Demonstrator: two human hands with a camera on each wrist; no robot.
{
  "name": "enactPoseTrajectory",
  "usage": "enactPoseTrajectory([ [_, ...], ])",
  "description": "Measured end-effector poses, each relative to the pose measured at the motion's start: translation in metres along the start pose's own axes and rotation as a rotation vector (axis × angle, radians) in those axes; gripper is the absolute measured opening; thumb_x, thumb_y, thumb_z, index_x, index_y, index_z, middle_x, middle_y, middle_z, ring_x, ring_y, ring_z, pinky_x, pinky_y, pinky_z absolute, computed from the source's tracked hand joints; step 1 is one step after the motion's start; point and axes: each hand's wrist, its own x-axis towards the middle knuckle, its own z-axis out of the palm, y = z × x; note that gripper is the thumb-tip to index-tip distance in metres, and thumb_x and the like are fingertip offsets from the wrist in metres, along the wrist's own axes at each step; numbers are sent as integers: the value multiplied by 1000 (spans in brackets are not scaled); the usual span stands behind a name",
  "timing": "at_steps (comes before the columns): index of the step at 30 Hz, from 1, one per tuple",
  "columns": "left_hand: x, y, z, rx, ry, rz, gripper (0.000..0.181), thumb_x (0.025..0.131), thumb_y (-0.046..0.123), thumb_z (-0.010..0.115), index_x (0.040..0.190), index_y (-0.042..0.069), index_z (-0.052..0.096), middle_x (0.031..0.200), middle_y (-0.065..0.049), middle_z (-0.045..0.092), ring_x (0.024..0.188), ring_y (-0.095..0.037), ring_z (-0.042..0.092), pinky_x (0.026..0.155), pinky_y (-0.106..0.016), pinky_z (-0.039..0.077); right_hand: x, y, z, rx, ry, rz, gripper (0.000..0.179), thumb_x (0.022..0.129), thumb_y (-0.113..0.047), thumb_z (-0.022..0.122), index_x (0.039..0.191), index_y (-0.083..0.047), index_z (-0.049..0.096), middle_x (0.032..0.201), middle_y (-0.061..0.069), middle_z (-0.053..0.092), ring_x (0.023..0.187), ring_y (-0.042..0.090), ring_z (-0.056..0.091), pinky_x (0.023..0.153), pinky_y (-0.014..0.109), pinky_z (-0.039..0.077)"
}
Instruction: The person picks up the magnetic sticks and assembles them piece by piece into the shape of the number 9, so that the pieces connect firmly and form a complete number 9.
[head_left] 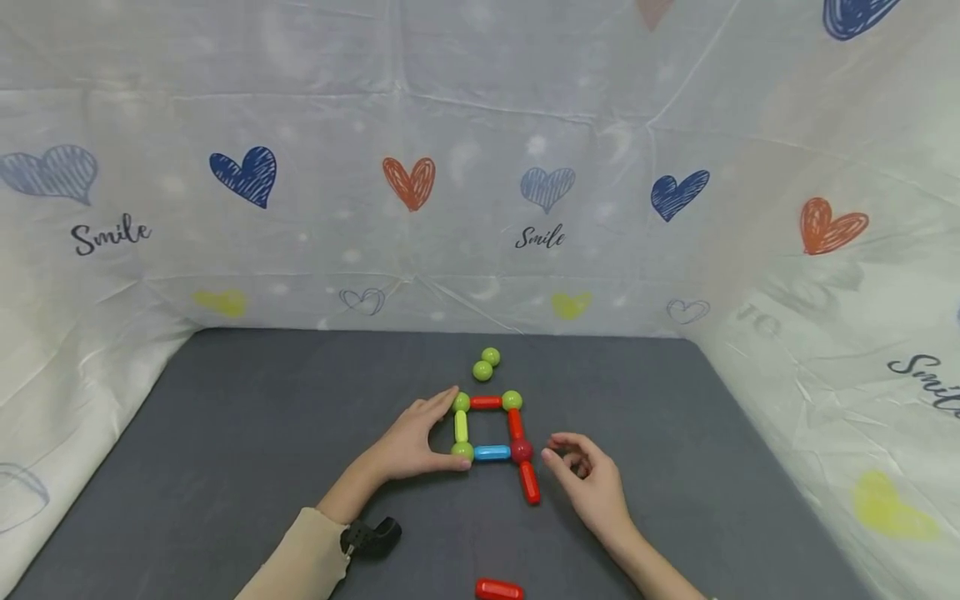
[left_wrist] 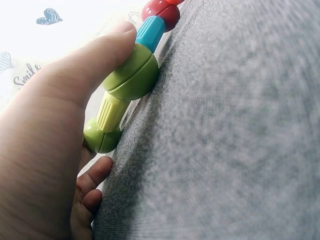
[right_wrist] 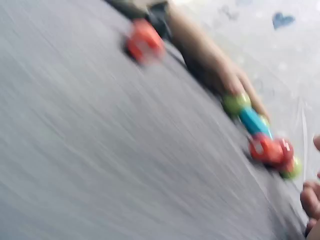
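Observation:
On the dark table lies a toy-building square of balls and sticks, with a blue stick (head_left: 492,452) along its near side. Green balls form three corners and a red ball (head_left: 521,451) the near right one. From that red ball a red stick (head_left: 529,483) juts toward the person. My left hand (head_left: 408,437) pinches the square's left side, thumb on the near green ball (left_wrist: 132,75) and fingertips at the far green ball (left_wrist: 101,136). Just right of the red ball hovers my right hand (head_left: 592,479), fingers loosely bent, holding nothing. The right wrist view is blurred.
Two loose green balls (head_left: 482,371) lie behind the square. A loose red stick (head_left: 499,589) lies at the bottom edge of the head view. A white curtain (head_left: 472,250) with printed hearts hangs behind the table and at its sides.

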Motion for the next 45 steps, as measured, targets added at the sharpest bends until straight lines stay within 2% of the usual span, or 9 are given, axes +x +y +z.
enactPoseTrajectory([
  [3,1,0,0,-3,-3,-2,119,79,68,84,171,19,26,175,-1,28,151,-34,38,118,-62,36,27,11,-1,46,-39,-91,28,98,-18,79,123,-6,75,114,8,78,75,9,62,66,21,43],
  [8,1,0,0,-5,-1,-10,119,78,69,85,171,20,27,174,0,29,148,-32,41,117,-61,38,71,22,6,1,-114,-168,35,99,-20,78,130,-5,72,119,10,76,78,10,62,65,22,43],
  [12,0,1,-1,-15,-2,-17,119,78,68,85,171,21,27,174,1,29,148,-32,41,117,-62,38,101,23,16,-35,-156,-170,42,100,-23,77,136,-4,69,127,11,74,83,12,64,68,23,44],
  [17,-4,-1,-1,-12,2,-21,119,78,68,85,170,20,27,174,1,29,148,-32,41,117,-61,38,134,25,30,-7,-208,-148,48,101,-22,76,142,-1,65,137,15,70,90,13,65,76,24,47],
  [22,-6,-3,0,-14,2,-19,119,79,68,85,170,19,28,174,0,29,145,-31,43,116,-61,39,160,24,38,4,-284,-113,53,103,-21,74,149,-1,59,141,18,67,93,14,62,77,25,47],
  [30,-2,1,-2,-19,-3,-13,118,79,68,85,170,20,28,174,0,29,147,-33,42,116,-63,38,185,14,43,-45,-423,-84,57,103,-24,73,154,-4,56,147,15,64,101,21,63,90,35,50],
  [34,-1,2,-3,-19,-19,-13,117,80,68,84,171,21,27,174,1,30,147,-32,43,115,-63,39,190,12,47,-70,-459,-108,52,102,-22,74,149,-4,60,146,16,64,101,24,64,94,41,51],
  [40,-1,3,-5,-33,-30,-12,116,80,66,85,171,21,27,173,1,31,144,-31,45,115,-62,40,197,10,47,-100,-502,-118,48,103,-21,73,147,-5,63,142,16,66,104,26,64,94,43,51],
  [45,-2,1,-6,-34,-26,-19,117,80,68,84,170,21,27,173,2,31,144,-30,44,116,-62,40,201,6,48,-143,-549,-117,49,102,-19,73,149,-6,62,146,15,64,119,30,62,104,48,49],
])
